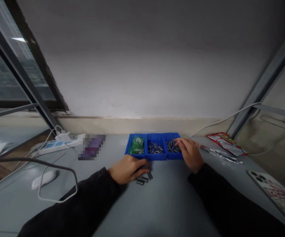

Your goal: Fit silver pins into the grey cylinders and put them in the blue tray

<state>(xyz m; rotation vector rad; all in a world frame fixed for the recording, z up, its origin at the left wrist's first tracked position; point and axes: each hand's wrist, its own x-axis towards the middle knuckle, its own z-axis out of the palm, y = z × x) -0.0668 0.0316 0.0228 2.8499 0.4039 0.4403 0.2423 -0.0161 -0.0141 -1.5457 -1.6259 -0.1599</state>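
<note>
Three joined blue bins stand in a row near the wall. Clear and green plastic packing with small pieces fills the left bin point(127, 148); small shiny metal pins point(155, 148) lie in the middle one, and dark grey cylinders point(171, 146) in the right one. My right hand point(190, 154) reaches over the right bin's edge, fingers drawn together among the cylinders, tips partly hidden. In front of the bins, my left hand point(129, 168) is closed in a pinch low over the table; what it grips is hidden. Several loose dark cylinders point(140, 181) lie beside its fingertips.
A power strip point(56, 144) with plugs, a white mouse point(44, 179) and loose cables point(76, 184) are at the left. A blurred purple item point(92, 147) lies nearby. At the right are red packets point(227, 144), a clear plastic bag point(222, 154) and a phone point(275, 194).
</note>
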